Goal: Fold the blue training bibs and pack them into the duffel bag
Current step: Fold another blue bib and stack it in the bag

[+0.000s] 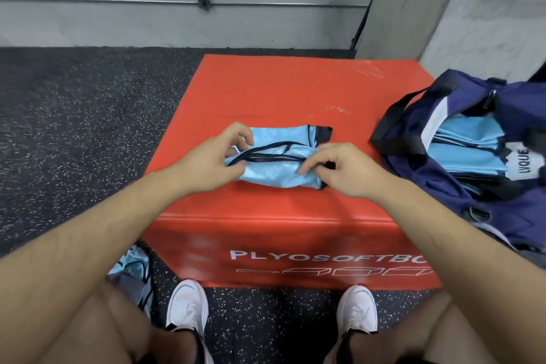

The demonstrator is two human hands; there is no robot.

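As hands [220,154] [339,168] grip the bib [274,174], duffel [502,210] crowds box's [266,91] right edge.

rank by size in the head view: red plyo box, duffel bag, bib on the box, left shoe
1. red plyo box
2. duffel bag, partly cropped
3. bib
4. left shoe, heel hidden by leg

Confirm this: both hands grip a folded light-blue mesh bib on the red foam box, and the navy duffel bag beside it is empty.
Not empty: the head view shows the navy fabric duffel bag holding stacked folded light-blue bibs. Otherwise right: left hand and right hand grip the light-blue mesh bib on the red foam box.
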